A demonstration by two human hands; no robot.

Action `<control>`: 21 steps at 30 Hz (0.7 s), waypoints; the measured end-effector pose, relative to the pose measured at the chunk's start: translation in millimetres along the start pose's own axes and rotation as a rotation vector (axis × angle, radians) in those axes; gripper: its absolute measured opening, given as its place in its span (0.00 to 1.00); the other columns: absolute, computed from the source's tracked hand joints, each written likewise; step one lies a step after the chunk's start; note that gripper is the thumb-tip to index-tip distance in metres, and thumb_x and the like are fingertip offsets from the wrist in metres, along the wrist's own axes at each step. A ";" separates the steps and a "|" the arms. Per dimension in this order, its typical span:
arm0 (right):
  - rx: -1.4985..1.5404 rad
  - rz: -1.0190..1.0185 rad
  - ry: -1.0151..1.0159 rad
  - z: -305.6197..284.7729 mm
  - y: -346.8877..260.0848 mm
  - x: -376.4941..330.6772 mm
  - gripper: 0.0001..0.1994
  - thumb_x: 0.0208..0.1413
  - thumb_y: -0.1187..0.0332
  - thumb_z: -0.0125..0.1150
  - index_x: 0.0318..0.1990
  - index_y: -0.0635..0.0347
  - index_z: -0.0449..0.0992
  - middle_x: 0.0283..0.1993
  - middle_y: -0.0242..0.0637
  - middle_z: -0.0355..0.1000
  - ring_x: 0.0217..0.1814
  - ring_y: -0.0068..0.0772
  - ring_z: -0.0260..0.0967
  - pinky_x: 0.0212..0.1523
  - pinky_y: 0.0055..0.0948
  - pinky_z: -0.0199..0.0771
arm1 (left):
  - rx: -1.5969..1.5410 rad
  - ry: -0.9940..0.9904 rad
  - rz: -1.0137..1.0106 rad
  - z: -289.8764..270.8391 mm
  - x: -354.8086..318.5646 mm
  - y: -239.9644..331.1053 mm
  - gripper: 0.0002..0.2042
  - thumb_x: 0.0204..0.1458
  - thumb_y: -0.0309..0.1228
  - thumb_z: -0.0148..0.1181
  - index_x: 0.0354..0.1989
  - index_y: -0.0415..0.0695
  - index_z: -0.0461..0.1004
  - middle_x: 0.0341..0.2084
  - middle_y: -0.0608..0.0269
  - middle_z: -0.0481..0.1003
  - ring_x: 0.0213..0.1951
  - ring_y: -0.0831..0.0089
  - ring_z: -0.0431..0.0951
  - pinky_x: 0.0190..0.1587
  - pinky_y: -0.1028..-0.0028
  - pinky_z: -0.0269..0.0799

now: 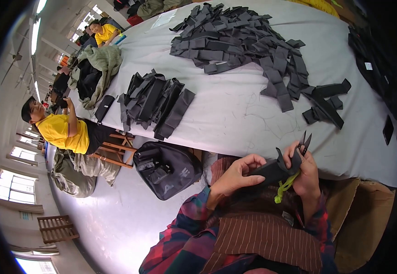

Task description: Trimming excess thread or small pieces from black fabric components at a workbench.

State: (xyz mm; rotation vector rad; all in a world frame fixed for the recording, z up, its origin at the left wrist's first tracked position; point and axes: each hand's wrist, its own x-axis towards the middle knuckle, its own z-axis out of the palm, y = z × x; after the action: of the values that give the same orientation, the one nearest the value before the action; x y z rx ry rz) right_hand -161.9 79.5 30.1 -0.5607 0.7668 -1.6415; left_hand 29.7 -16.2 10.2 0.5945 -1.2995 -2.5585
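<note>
A dark grey fabric strip [274, 171] is stretched between my two hands, just off the table's near edge. My left hand [238, 176] pinches its left end between thumb and fingers. Closed round a small pair of scissors [305, 141], my right hand [307, 176] also steadies the strip's curled right end. The dark blades point up and away, slightly apart. A yellow-green ribbon [284, 186] dangles beneath that hand; where it is tied is hidden. Similar strips lie in a large loose pile [235, 41] farther back, with a few stray strips [325, 104] nearer me on the right.
A neater stack of strips [155, 102] sits at the left of the white-covered table [226, 114]. Loose threads lie on the cloth. Below are a black bag [173, 171] and a cardboard box [367, 219]. A person in yellow [66, 132] is at the left.
</note>
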 end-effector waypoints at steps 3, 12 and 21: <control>-0.051 0.033 -0.039 -5.6 -0.6 -6.2 0.13 0.59 0.58 0.57 0.31 0.55 0.65 0.26 0.27 0.60 0.30 0.19 0.55 0.33 0.18 0.54 | 0.277 -0.032 0.086 11.0 -6.1 16.3 0.26 0.44 0.30 0.69 0.51 0.40 0.65 0.45 0.66 0.71 0.48 0.78 0.70 0.51 0.77 0.64; -0.524 0.084 0.092 2.6 -2.9 -20.0 0.10 0.52 0.72 0.62 0.42 0.57 0.72 0.30 0.18 0.58 0.32 0.11 0.54 0.33 0.14 0.55 | 1.220 0.056 0.393 26.9 -10.4 32.2 0.27 0.34 0.25 0.66 0.48 0.41 0.66 0.40 0.54 0.71 0.45 0.56 0.71 0.50 0.66 0.63; -0.755 0.100 0.086 -7.1 0.5 -23.2 0.11 0.52 0.76 0.54 0.44 0.62 0.72 0.32 0.23 0.60 0.33 0.13 0.56 0.36 0.16 0.58 | 1.614 0.014 0.514 26.4 -8.6 38.4 0.30 0.33 0.22 0.64 0.51 0.47 0.67 0.40 0.62 0.69 0.48 0.61 0.67 0.60 0.53 0.50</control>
State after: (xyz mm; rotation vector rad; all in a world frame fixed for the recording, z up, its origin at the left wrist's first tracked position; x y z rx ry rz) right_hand -162.0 103.4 26.0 -0.9594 1.4678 -1.2555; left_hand 25.8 -16.6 57.4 0.3316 -2.7880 -0.6840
